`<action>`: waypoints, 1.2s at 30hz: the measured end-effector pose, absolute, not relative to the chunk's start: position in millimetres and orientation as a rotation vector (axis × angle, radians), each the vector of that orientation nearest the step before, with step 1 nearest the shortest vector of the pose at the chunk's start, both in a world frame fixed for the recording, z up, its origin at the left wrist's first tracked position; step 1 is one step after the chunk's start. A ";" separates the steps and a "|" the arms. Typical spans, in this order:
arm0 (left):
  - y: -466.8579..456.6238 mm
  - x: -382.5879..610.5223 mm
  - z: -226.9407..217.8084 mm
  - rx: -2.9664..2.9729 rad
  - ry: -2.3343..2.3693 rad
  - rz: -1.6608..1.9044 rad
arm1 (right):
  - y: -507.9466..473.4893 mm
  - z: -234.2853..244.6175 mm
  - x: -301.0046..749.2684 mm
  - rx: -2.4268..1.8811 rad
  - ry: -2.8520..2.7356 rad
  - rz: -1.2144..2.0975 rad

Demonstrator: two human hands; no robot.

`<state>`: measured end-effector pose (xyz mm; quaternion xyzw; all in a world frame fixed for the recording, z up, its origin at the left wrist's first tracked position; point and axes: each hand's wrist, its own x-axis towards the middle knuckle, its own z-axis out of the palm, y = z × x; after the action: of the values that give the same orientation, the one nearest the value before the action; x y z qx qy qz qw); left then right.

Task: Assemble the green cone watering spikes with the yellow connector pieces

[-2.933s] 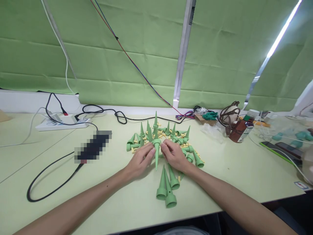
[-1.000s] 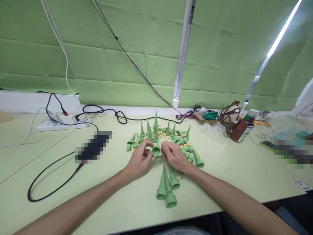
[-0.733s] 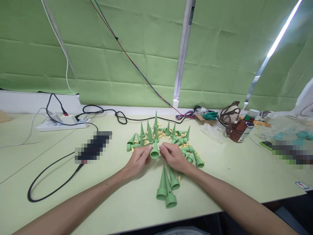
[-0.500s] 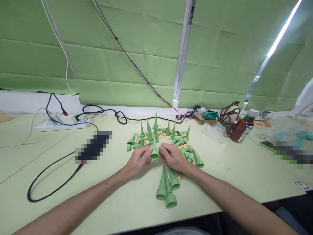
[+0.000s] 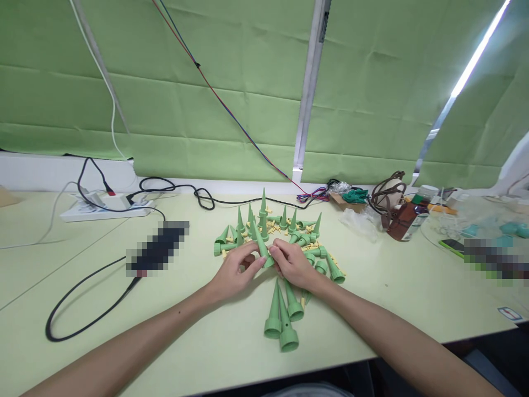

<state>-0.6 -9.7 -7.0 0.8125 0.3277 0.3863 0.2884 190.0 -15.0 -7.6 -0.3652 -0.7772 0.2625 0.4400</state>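
Observation:
Both hands meet over the middle of the pale green table (image 5: 82, 309). My left hand (image 5: 235, 275) and my right hand (image 5: 291, 264) pinch one green plastic cone (image 5: 261, 245) between their fingertips; its tip points up and away to the left. Behind the hands lies a heap of green cones (image 5: 285, 223), some upright, mixed with several small yellow pieces (image 5: 273, 227). Three finished-looking green cones (image 5: 281, 314) lie side by side just in front of my right wrist.
A white power strip (image 5: 103, 207) with black cables (image 5: 82, 314) sits at the left. A blurred dark object (image 5: 159, 248) lies left of the hands. Clutter with a brown bottle (image 5: 407, 220) and a plastic bag (image 5: 357, 220) fills the right side. Green blinds (image 5: 206, 110) hang behind.
The cone held by both hands has been turned: it pointed down, then showed its open mouth toward me, and now its tip points up and away to the left.

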 end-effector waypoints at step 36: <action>-12.7 3.9 -16.0 2.485 1.031 1.260 | -17.6 -5.7 186.6 -0.937 -1.811 0.720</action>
<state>3.9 -12.7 -16.0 0.8335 0.3456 0.4225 0.0854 186.6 -17.6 -5.7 -0.3823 -0.7392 0.2937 0.4703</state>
